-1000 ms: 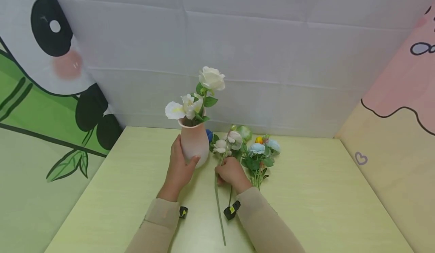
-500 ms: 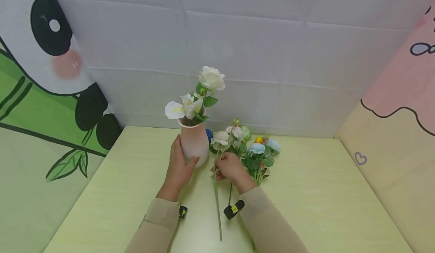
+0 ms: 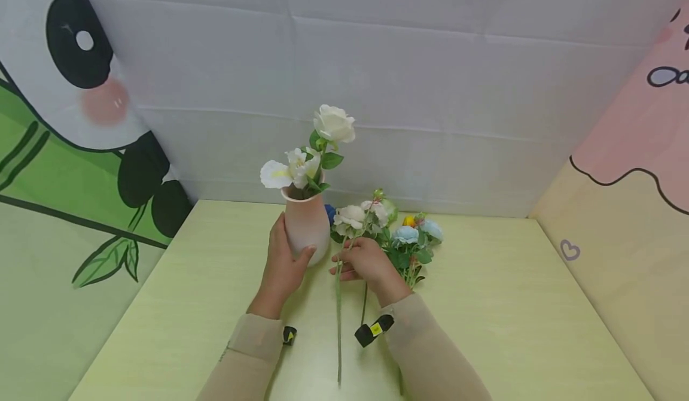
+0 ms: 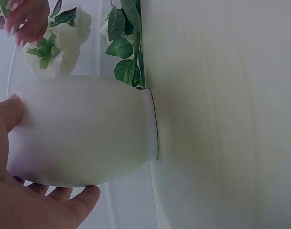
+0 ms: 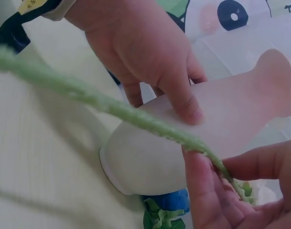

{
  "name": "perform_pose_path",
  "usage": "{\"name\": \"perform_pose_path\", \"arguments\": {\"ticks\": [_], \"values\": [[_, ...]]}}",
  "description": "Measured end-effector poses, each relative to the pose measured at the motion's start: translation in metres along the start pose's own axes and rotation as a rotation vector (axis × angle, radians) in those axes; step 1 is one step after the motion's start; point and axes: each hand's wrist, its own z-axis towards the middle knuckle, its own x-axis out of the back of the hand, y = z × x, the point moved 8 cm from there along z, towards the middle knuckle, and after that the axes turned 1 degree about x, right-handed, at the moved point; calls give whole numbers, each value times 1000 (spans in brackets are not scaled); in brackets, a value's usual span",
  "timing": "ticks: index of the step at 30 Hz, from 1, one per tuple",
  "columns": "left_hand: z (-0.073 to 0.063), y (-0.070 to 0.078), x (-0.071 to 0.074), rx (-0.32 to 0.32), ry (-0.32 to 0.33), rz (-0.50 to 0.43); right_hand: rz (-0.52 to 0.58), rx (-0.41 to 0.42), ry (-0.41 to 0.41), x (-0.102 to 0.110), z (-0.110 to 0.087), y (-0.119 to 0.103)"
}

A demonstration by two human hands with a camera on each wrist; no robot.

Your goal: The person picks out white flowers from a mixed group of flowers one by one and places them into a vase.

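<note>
A pale pink-and-white vase [image 3: 307, 227] stands upright toward the back of the table. My left hand [image 3: 285, 269] grips its side, thumb on the front and fingers round the far side. From its mouth rise a tall white rose [image 3: 335, 124] and a lower white flower [image 3: 303, 167] with a yellow streak. Just right of the vase, my right hand [image 3: 368, 264] pinches an artificial flower with whitish blooms [image 3: 350, 218] near the top of its stem. In the right wrist view, that long green stem [image 5: 121, 109] runs between thumb and fingers, in front of the vase.
Light blue flowers [image 3: 406, 234] with an orange-yellow bloom [image 3: 409, 221] lie right of my right hand. A blue flower [image 3: 330, 212] is partly hidden behind the vase. A pale green bloom [image 3: 391, 210] sits farther back. A white cloth backdrop [image 3: 430, 149] borders the table's rear.
My right hand has lifted the white flower slightly and shifted a little left; its stem has swung to nearly straight up and down in view. My left hand and the vase have stayed put.
</note>
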Motion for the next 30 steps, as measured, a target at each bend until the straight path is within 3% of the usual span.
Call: {"name": "perform_pose_path", "arguments": {"ticks": [11, 22, 30], "values": [[1, 1, 0, 21, -4, 4, 50, 41, 5, 2, -6, -14], [2, -1, 0, 15, -1, 10, 167, 138, 99, 10, -10, -26], [1, -1, 0, 12, 5, 4, 229, 209, 86, 10, -14, -39]]}}
